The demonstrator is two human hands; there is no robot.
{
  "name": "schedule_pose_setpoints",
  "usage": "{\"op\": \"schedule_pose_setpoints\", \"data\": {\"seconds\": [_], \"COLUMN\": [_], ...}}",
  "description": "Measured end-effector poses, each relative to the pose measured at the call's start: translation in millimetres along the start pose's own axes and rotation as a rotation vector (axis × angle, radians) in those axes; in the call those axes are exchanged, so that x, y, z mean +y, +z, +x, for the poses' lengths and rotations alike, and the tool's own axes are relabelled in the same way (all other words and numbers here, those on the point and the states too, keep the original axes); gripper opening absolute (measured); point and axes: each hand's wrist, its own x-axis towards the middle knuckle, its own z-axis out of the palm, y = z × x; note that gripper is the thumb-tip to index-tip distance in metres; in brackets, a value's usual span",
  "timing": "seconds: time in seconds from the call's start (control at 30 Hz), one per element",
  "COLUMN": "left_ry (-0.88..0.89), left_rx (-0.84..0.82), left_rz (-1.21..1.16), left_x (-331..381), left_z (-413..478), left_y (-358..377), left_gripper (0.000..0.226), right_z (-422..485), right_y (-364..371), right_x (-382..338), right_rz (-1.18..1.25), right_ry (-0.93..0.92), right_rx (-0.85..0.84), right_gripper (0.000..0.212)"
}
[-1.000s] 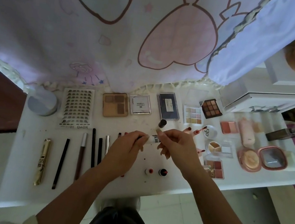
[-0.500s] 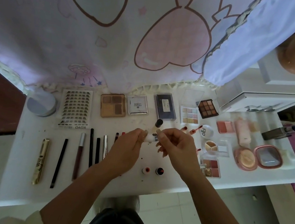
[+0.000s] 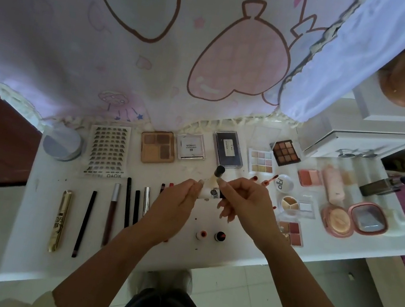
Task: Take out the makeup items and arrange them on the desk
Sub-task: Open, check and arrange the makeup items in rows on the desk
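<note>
Over the middle of the white desk (image 3: 24, 252) both my hands hold a small white tube (image 3: 209, 192) with a round label. My left hand (image 3: 172, 209) pinches its left end. My right hand (image 3: 246, 204) pinches its dark right end, and a black-capped stick (image 3: 219, 172) stands up just behind the fingers. Laid out on the desk are a gold mascara (image 3: 59, 221), several dark pencils (image 3: 85, 223), an eyeshadow palette (image 3: 158, 147), a lash card (image 3: 109, 151) and two small lipsticks (image 3: 211, 235).
A round grey jar (image 3: 62, 146) sits at the back left. More palettes (image 3: 286, 149), a blush (image 3: 309, 177), a pink bottle (image 3: 333, 187) and an open pink compact (image 3: 353, 219) fill the right side. A white box (image 3: 346, 143) stands behind them. A patterned cloth (image 3: 133, 46) hangs over the desk's back edge.
My hands have stayed together on the small tube, with only slight shifts of the fingers. The view has tilted a little downward.
</note>
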Motion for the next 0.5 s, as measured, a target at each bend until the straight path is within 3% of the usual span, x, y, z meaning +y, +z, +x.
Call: {"op": "schedule_pose_setpoints", "data": {"seconds": [0.13, 0.3, 0.4, 0.5], "left_ry": [-0.023, -0.026, -0.015, -0.022], "left_rx": [-0.007, -0.021, -0.015, 0.002], "left_rz": [-0.135, -0.128, -0.108, -0.100], "left_x": [-2.9, -0.5, -0.3, -0.8], "left_z": [-1.7, -2.4, -3.0, -2.9], "left_y": [-2.0, -3.4, -3.6, -2.6], "left_gripper": [0.036, 0.042, 0.042, 0.039], "right_z": [-0.3, -3.0, -5.2, -6.4], "right_y": [-1.7, 1.8, 6.3, 5.6], "right_x": [1.0, -4.4, -7.5, -5.3], "right_rz": [0.064, 0.111, 0.056, 0.040], "right_ry": [-0.041, 0.008, 0.080, 0.030], "right_rx": [-0.053, -0.068, -0.060, -0.048], "right_gripper": [0.006, 0.008, 0.031, 0.018]}}
